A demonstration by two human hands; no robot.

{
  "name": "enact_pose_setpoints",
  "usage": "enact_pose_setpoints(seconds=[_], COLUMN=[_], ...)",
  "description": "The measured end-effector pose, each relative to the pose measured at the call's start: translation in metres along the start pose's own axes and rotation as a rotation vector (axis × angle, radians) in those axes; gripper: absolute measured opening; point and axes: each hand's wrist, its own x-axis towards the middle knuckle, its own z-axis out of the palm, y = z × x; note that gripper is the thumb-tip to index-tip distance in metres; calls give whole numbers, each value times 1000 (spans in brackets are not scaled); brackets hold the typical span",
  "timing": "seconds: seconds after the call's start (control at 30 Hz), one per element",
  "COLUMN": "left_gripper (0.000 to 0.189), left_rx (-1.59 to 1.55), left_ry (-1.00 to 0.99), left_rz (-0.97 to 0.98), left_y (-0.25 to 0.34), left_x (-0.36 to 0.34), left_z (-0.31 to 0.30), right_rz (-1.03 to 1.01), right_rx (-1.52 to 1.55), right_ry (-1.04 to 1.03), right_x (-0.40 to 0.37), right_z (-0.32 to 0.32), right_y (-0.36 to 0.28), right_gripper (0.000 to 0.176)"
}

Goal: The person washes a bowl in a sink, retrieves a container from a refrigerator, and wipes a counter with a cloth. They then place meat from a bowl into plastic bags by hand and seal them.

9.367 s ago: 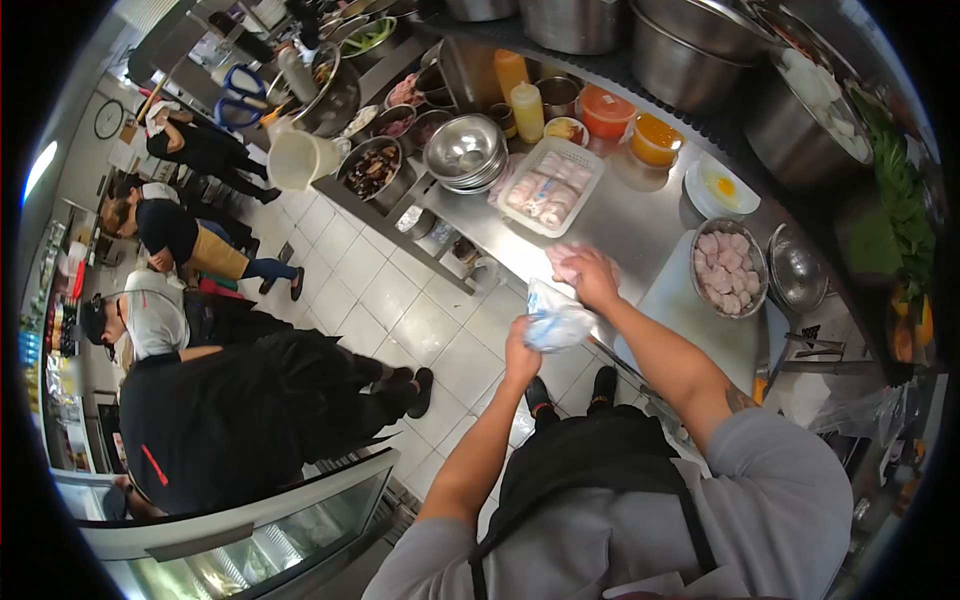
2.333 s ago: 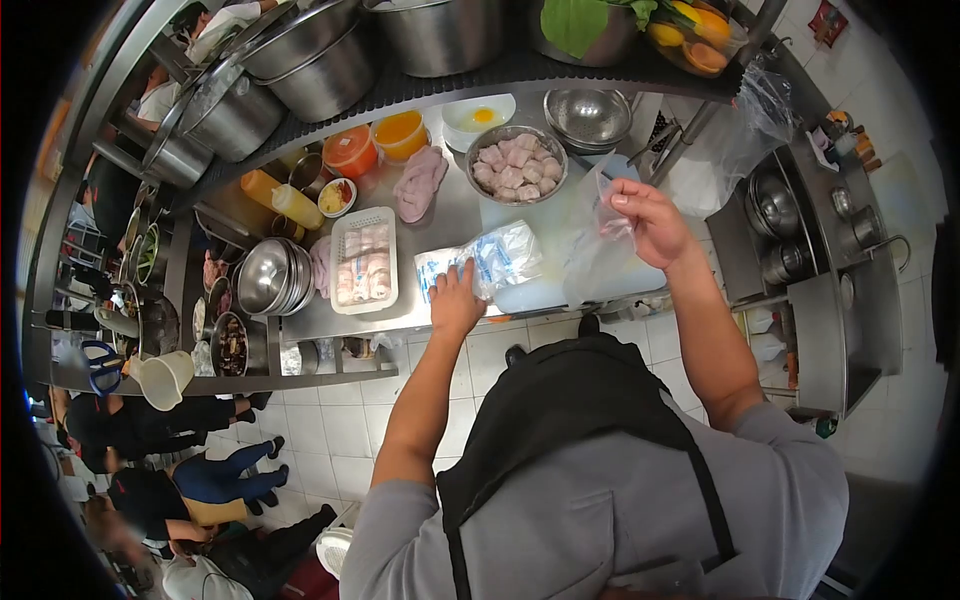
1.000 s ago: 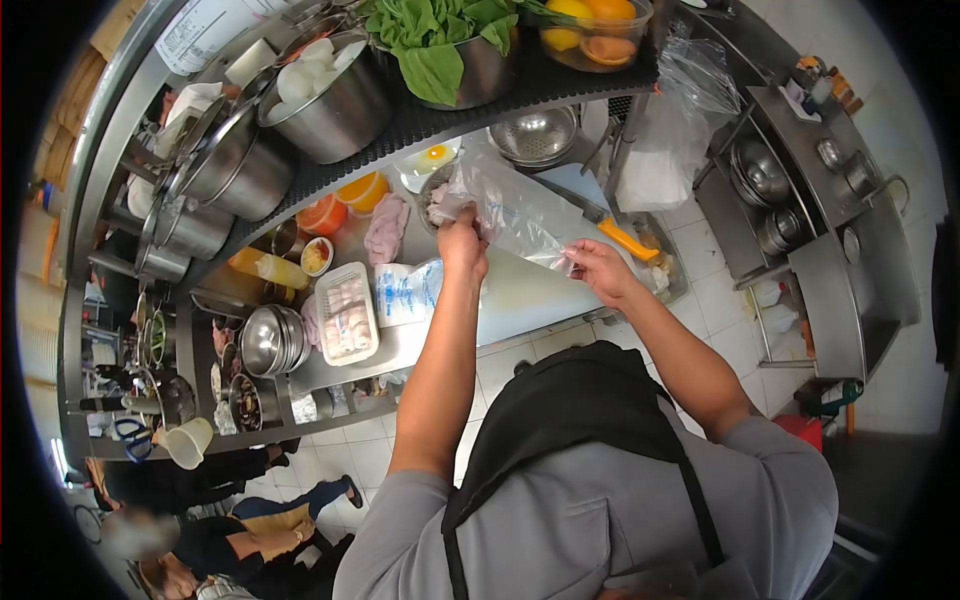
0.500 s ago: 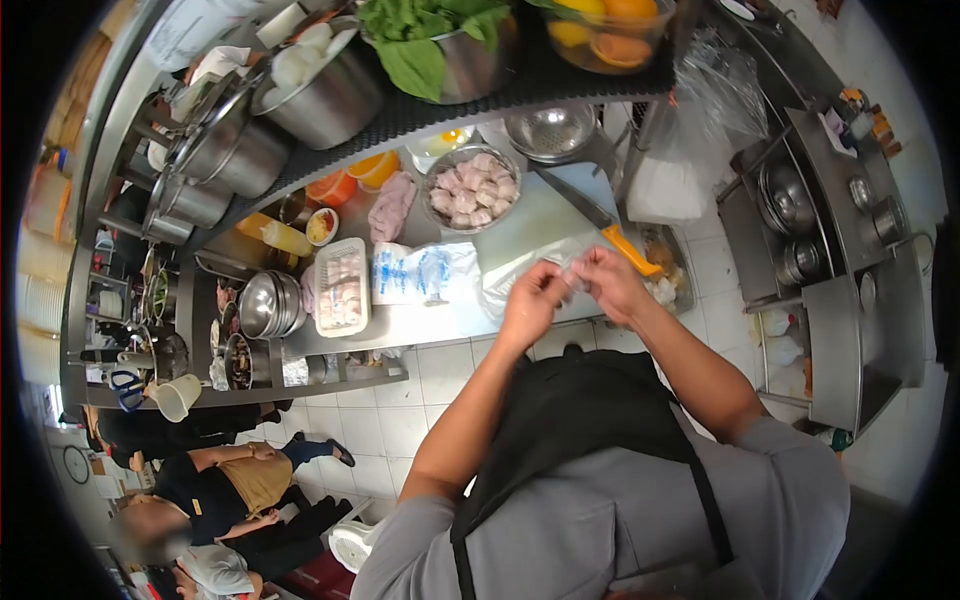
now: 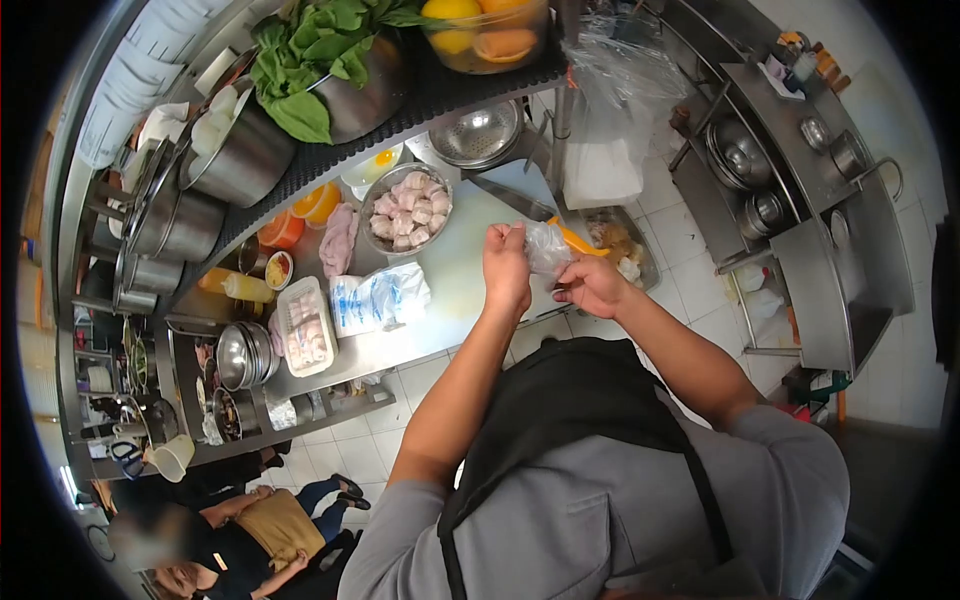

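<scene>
The bowl of meat pieces (image 5: pixel 408 210) stands beyond and left of the left hand (image 5: pixel 507 265), which holds a clear plastic bag (image 5: pixel 547 248) in a narrow pinch. The crumpled bag lies between both hands, over the cutting board (image 5: pixel 455 290) near its front edge; the right hand (image 5: pixel 600 287) pinches its lower side, with the knife (image 5: pixel 575 240) slanting just beyond.

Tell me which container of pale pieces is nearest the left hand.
The round metal bowl, closer to the left hand; the white rectangular basket is farther off, beyond the blue-printed plastic.
</scene>
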Motion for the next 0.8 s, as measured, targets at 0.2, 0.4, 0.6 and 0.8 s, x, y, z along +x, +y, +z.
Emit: enact_pose_setpoints(seconds=[0.2, 0.4, 0.6, 0.8], left_gripper=[20, 15, 16, 26], left_rx=[832, 1077, 45, 621], left_ry=[-138, -357, -245, -406], left_rz=[330, 251, -157, 45], left_y=[17, 37, 0, -6], left_x=[-5, -10, 7, 5], left_z=[19, 20, 6, -1], right_rz=[-814, -454, -526, -264], right_rx=[-1003, -471, -1042, 47], right_ry=[506, 286, 378, -19], right_x=[-27, -9, -4, -6], right_z=[25, 4, -32, -45], right_y=[-21, -60, -26, -30], right_gripper=[22, 24, 7, 14])
